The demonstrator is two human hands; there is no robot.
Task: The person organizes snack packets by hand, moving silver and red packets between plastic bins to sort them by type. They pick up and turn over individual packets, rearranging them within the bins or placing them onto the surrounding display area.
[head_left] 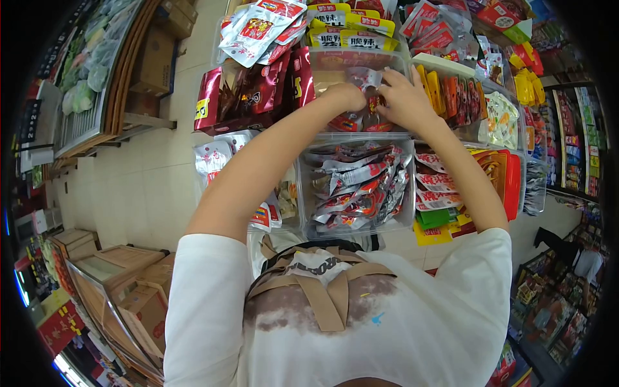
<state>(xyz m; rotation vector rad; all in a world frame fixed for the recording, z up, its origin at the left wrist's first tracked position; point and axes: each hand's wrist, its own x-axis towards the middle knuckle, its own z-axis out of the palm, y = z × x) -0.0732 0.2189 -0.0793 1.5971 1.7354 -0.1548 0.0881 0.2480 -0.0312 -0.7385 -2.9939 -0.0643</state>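
Observation:
My left hand (348, 97) reaches into a clear plastic bin (329, 58), its fingers curled against small snack packets (373, 106). On the packets' other side, my right hand (407, 100) has bent fingers closed around them. The packets are silvery and red and stand between the two hands; part of them is covered by the fingers. Directly in front of me, another clear bin (308, 193) holds a stack of silver-and-red snack packets (361, 180). A dark red display box (219, 97) of snacks stands left of my left hand.
Yellow bags (351, 39) lie behind the bin. Orange and red packets (454, 100) fill a bin on the right, above a red box (512, 184). A vegetable rack (84, 97) and cardboard boxes (145, 316) stand left of the tiled floor (129, 200).

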